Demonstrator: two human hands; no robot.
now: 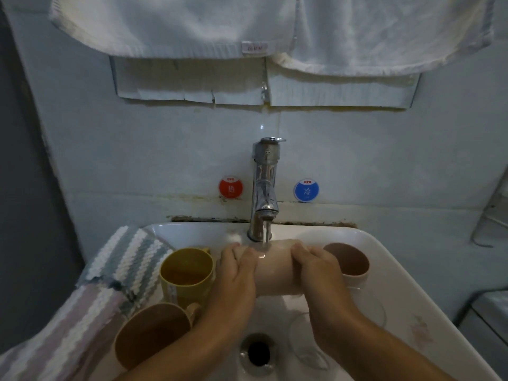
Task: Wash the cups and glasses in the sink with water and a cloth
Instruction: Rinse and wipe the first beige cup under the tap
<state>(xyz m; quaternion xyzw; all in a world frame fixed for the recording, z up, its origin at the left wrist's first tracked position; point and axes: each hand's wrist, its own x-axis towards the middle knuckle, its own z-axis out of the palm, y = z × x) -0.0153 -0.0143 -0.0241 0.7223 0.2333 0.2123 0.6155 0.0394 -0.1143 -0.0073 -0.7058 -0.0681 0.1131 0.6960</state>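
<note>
Gripping the pale pink cylindrical cup [275, 268] crosswise under the chrome tap's [265, 185] stream, your left hand [236, 273] and right hand [319, 270] each clasp one end, equally near.

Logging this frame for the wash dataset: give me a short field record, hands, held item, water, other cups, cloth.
left hand: grips left end of pink cup
right hand: grips right end of pink cup
pink cup: held on its side under tap
water: running onto pink cup
yellow mug: upright, left in sink
tan mug: near left
brown cup: right, upright
glasses: clear, near drain; count unclear
striped cloth: draped over left rim, unused
</note>
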